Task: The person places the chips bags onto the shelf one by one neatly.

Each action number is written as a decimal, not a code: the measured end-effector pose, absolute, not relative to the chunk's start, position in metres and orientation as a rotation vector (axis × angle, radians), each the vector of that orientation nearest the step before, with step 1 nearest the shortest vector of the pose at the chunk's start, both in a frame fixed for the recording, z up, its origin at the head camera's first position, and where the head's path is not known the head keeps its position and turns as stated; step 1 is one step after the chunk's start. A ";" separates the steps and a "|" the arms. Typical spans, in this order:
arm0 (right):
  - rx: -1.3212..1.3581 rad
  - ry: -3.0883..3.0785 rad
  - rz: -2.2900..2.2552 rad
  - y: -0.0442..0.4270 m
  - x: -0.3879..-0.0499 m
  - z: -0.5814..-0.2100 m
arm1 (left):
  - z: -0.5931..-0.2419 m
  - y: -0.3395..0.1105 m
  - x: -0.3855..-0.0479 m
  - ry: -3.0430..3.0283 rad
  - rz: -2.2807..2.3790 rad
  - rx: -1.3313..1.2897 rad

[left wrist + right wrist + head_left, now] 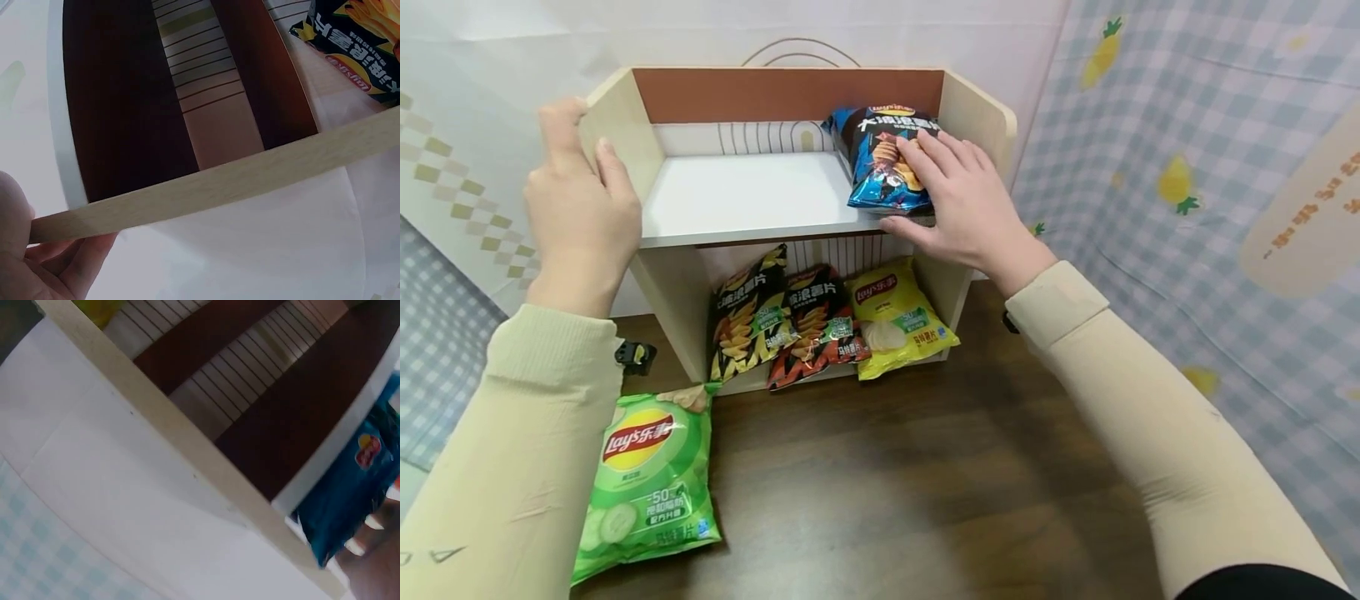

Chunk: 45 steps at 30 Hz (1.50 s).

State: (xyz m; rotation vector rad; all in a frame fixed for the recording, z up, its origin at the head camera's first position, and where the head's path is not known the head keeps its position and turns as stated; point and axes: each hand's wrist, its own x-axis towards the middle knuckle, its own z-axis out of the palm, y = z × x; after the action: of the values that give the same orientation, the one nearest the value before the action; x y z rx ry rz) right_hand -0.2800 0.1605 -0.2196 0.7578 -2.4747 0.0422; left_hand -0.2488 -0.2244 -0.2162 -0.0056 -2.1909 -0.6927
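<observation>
Pale wall covering (925,33) backs a brown wood-grain bench (887,483), with blue checked cloth (445,333) at the far left. The left hand (583,208) grips the left side panel (621,117) of a two-tier wooden shelf (790,96), thumb on one face and fingers on the other. Below, a green Lay's chip bag (655,475) lies on the bench, just outside the shelf's lower front left corner; the left sleeve (542,417) covers its left side. Within the lower compartment (745,383) lean a black-and-yellow chip bag (752,308), a black-and-red chip bag (816,317) and a yellow Lay's bag (895,321), their bottoms at its front edge. Above, a blue Lay's chip bag (880,162) sits at the upper board's (745,192) right end. The right hand (966,200) rests extended fingers on it, hiding part of its right side, thumb near the board's front edge. Farther right hangs a blue checked curtain (1187,108).
</observation>
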 end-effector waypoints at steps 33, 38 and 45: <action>-0.051 -3.085 0.599 0.183 -0.314 -0.129 | -0.406 -0.275 -0.079 -3.021 -0.466 -0.044; -0.041 -3.057 0.622 0.185 -0.309 -0.129 | -0.417 -0.280 -0.073 -3.067 -0.473 -0.062; -0.046 -3.051 0.602 0.184 -0.308 -0.125 | -0.421 -0.274 -0.072 -3.129 -0.432 -0.075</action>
State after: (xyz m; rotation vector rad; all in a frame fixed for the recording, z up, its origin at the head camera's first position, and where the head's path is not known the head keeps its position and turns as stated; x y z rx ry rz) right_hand -0.3075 0.1841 -0.1251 -0.0459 -3.0505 0.6022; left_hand -0.0719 -0.2736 -0.4210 -0.0746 -3.1289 -0.4317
